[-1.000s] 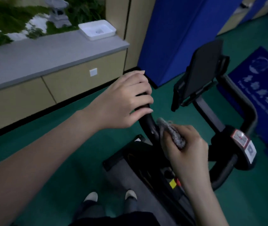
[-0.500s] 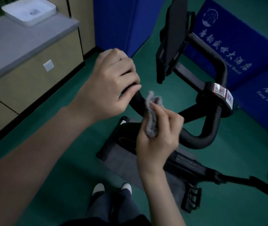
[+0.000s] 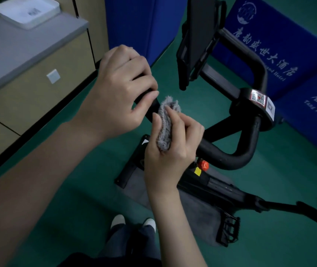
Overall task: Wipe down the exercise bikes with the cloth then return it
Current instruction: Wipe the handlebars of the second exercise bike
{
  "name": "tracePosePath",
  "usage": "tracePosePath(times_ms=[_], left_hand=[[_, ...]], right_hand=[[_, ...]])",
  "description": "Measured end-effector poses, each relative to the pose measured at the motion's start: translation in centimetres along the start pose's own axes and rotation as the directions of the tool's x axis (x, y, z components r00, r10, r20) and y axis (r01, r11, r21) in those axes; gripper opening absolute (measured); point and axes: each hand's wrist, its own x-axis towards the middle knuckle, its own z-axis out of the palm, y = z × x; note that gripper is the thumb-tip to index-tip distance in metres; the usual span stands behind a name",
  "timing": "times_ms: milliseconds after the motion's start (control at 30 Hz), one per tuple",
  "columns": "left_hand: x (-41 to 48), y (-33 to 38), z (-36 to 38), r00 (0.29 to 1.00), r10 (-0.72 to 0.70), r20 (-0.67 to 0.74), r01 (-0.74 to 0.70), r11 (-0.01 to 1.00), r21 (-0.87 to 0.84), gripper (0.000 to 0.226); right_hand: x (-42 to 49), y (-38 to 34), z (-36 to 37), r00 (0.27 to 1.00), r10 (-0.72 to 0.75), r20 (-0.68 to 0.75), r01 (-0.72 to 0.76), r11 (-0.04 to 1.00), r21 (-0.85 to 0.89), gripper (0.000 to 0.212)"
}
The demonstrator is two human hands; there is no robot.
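Note:
A black exercise bike stands in front of me, its looped handlebar (image 3: 231, 158) curving across the middle of the view. My left hand (image 3: 121, 89) is closed around the near left end of the handlebar. Just below it, my right hand (image 3: 173, 143) grips a folded grey fluffy cloth (image 3: 166, 124) and presses it against the bar. A black tablet holder (image 3: 198, 35) rises above the handlebar, and a round hub with QR stickers (image 3: 258, 105) sits on the stem. The bar section under both hands is hidden.
A grey-topped cabinet (image 3: 28, 54) runs along the left, carrying a white tray (image 3: 28, 12). Blue mats with white lettering (image 3: 281, 54) lean at the right and back. The bike's pedal (image 3: 229, 230) and grey floor mat (image 3: 192, 212) lie below. My feet (image 3: 132, 222) stand on green floor.
My view has swung right and down, showing more of the bike's frame. My right hand has slid the cloth up the handlebar towards my left hand, which keeps its grip.

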Motion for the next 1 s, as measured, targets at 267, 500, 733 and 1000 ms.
tracePosePath(times_ms=[267,500,733,1000], left_hand=[[-0.1,0.0,0.1,1.0,0.005,-0.011,-0.005,1.0,0.001,0.021],[-0.1,-0.1,0.2,1.0,0.004,-0.028,-0.004,1.0,0.006,0.02],[-0.1,-0.2,0.3,0.999,0.021,-0.03,-0.021,1.0,0.009,0.018],[-0.1,0.0,0.6,0.999,0.01,-0.051,-0.009,1.0,0.014,0.016]], right_hand=[[1.0,0.7,-1.2,0.996,-0.027,0.085,0.028,1.0,-0.014,0.014],[0.9,1.1,-2.4,1.0,0.028,-0.014,-0.029,0.998,-0.064,0.011],[0.4,1.1,-1.7,0.989,-0.099,0.106,0.104,0.994,-0.041,0.011],[-0.4,3.5,-4.6,0.997,-0.005,-0.082,-0.008,0.988,-0.154,0.01]])
